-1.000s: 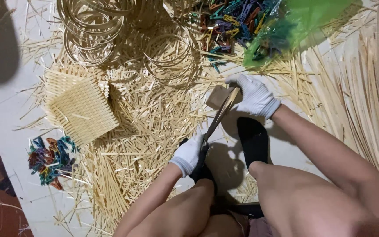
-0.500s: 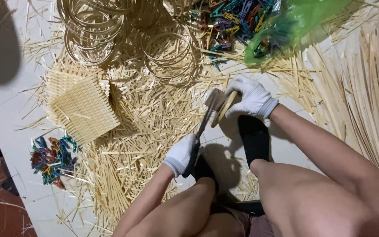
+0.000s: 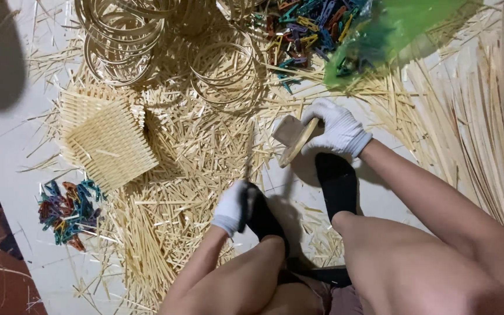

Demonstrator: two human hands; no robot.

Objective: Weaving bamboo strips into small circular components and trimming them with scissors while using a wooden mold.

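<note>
We take the woven square mat (image 3: 107,140) as our landmark on the white floor (image 3: 7,175). Largest is the litter of cut bamboo sticks (image 3: 205,146) spreading to its right and below, too many to count, with long uncut strips (image 3: 485,116) far to the right. Above it lie a dozen or more bamboo hoops (image 3: 118,41). Two heaps of coloured clips (image 3: 68,213) show, one below-left, one above-right by a green bag (image 3: 398,29). One mat is finished; many strips remain uncut. Right of the mat, our right hand (image 3: 336,128) is clenched around one wooden block (image 3: 293,137); our left hand (image 3: 234,205), lower, is wrapped around a thin blade (image 3: 247,157).
</note>
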